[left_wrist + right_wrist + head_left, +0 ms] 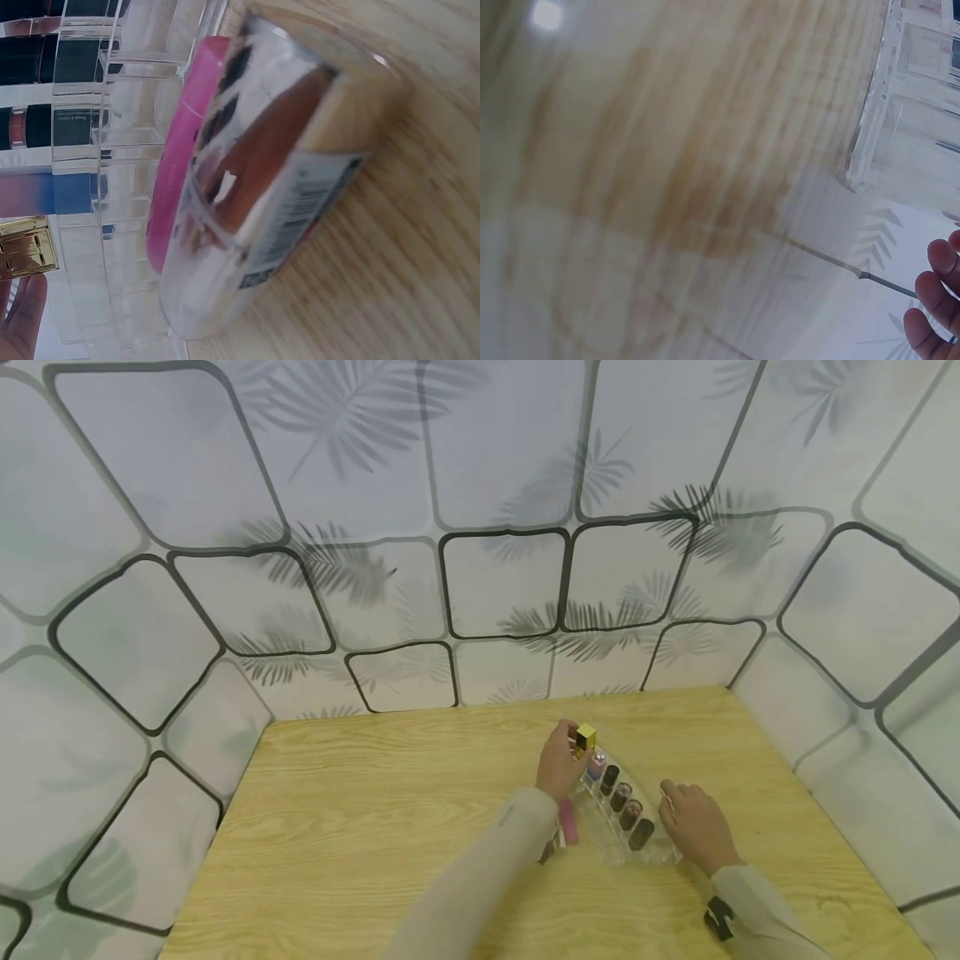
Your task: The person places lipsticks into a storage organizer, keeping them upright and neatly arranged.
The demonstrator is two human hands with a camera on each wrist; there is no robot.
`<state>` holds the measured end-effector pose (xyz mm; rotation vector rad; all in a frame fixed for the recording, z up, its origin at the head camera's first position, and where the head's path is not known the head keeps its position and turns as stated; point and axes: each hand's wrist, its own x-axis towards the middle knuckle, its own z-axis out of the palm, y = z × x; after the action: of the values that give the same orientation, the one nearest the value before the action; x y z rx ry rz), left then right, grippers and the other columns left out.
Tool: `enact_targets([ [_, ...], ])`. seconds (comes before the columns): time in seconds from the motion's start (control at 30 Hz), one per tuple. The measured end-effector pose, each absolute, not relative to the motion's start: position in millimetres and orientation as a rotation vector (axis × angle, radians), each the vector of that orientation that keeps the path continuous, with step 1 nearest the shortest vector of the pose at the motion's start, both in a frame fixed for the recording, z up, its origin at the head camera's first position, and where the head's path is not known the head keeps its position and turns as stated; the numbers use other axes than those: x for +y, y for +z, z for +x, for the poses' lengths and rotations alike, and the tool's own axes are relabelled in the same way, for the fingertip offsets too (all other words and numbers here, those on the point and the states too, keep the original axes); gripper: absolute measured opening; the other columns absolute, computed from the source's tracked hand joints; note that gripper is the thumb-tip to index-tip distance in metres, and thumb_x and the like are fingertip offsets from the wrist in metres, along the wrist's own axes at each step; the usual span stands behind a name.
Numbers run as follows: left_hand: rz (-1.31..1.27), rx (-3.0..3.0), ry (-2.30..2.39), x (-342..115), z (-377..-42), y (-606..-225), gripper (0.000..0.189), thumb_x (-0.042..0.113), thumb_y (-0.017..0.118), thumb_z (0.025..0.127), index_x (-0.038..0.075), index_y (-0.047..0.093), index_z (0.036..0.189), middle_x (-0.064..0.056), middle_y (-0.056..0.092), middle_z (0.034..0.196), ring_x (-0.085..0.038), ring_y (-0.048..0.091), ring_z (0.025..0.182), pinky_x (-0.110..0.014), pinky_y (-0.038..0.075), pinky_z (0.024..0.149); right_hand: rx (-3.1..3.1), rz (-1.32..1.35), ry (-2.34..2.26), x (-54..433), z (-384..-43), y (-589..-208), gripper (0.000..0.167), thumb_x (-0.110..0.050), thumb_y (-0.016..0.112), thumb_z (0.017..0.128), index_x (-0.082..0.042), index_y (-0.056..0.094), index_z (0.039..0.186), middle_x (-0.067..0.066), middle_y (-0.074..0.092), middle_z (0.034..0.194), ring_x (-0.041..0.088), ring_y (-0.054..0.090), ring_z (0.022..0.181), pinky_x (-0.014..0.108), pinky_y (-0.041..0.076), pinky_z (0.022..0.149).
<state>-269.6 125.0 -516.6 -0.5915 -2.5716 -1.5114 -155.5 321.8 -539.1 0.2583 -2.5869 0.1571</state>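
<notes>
My left hand pinches a gold square-ended lipstick tube at the far end of a clear tiered organizer. In the left wrist view, the shiny gold tube sits against the fingertips, beside the organizer's slots. Standing in the row are a pink-and-blue tube and several dark lipsticks. My right hand hovers by the organizer's right side, its fingers loosely bent and holding nothing. Those fingertips show at the right wrist view's lower right corner.
Left of the organizer lie a pink tube and a clear-and-beige cosmetic container with a barcode label. They rest on a wood-grain table. Patterned walls close off the back and both sides.
</notes>
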Motion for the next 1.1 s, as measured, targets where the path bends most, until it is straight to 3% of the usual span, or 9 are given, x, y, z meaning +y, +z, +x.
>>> enact_targets([
  [0.37,-0.596,-2.630,-1.486,123.6,-270.5,-518.8,0.037,0.010,0.069,0.084,0.006,0.050,0.115,-0.008,0.063,0.101,-0.015,0.062,0.087,-0.018,0.052,0.077,-2.622,0.240,0.187,321.3,-157.3,-538.7,0.009,-0.002,0.058,0.079,-0.003,0.056,0.088,0.004,0.045,0.056,0.020,0.042,0.052,0.029,0.034,0.043],
  [1.1,-0.641,-2.645,-1.325,122.9,-269.6,-528.2,0.035,0.010,0.073,0.080,0.007,0.053,0.109,-0.006,0.064,0.093,-0.014,0.060,0.084,-0.019,0.051,0.073,-2.654,0.214,0.246,321.3,-155.4,-538.9,0.009,-0.003,0.057,0.081,-0.002,0.058,0.090,0.004,0.051,0.059,0.019,0.046,0.055,0.031,0.038,0.047],
])
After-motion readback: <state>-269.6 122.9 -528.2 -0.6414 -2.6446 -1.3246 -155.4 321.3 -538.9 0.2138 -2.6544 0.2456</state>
